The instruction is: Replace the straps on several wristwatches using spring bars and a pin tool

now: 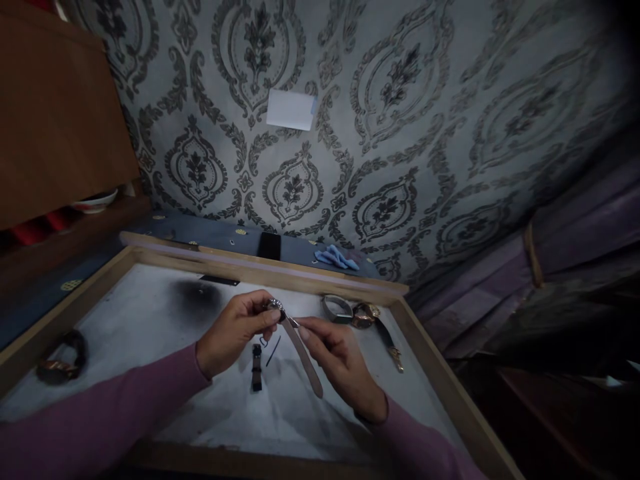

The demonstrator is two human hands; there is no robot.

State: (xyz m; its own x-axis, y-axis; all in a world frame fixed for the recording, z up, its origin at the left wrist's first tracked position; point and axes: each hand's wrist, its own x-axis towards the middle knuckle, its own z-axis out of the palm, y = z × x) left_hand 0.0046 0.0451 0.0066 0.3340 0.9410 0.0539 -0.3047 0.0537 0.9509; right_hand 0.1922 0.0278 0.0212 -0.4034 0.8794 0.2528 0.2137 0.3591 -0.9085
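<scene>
A wristwatch with a metal case (275, 305) is pinched between the thumb and fingers of my left hand (244, 327). Its long, light brown strap (304, 357) hangs down toward the white surface. My right hand (336, 357) is closed at the case end of this strap, its fingertips on a thin, shiny metal tool (293, 321) whose exact kind is hard to make out. Below my hands lie a short dark strap piece with a buckle (257, 368), a thin dark rod (273, 351) and a small dark loop (263, 341).
A wooden rim (445, 387) frames the white work surface. Several watches lie at the right, among them one with a grey band (337, 309); another watch (63, 359) rests at the left. Beyond the rim are a black phone (269, 245) and a blue cloth (336, 257).
</scene>
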